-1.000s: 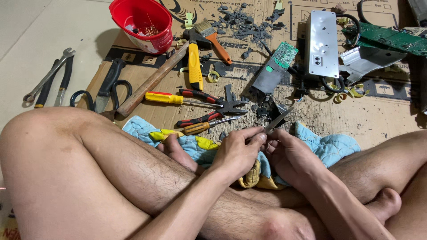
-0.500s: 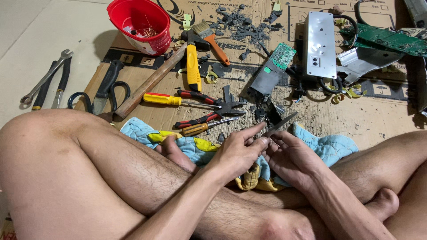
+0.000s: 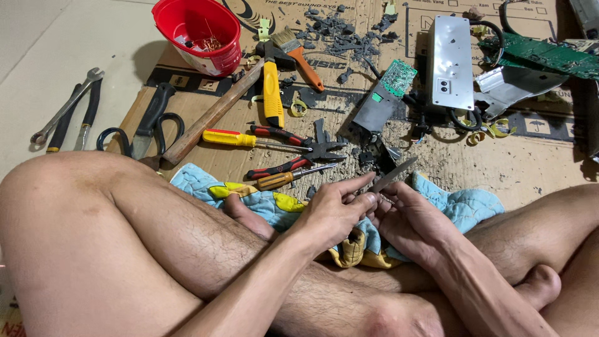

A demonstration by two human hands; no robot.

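Note:
I sit cross-legged on a blue and yellow quilted cloth (image 3: 462,206). My left hand (image 3: 331,215) and my right hand (image 3: 409,221) meet in front of me over the cloth. Both pinch a small dark part between their fingertips; it is too small to make out. A thin grey metal blade (image 3: 394,174) sticks up and to the right from between the fingers, held by my right hand. Just beyond the hands lie red-handled pliers (image 3: 293,153) and a short screwdriver (image 3: 281,179) with an amber handle.
Flattened cardboard (image 3: 518,168) covers the floor and carries a red bucket (image 3: 198,34), hammers, a yellow-handled screwdriver (image 3: 234,138), a paintbrush (image 3: 299,50), scissors (image 3: 146,125), a metal casing (image 3: 449,62), green circuit boards (image 3: 543,56) and dark plastic debris. A wrench (image 3: 65,109) lies on the bare floor at left.
The hands stay together over the cloth; the fingers have shifted slightly around the small part and the blade. The tools on the cardboard have not moved.

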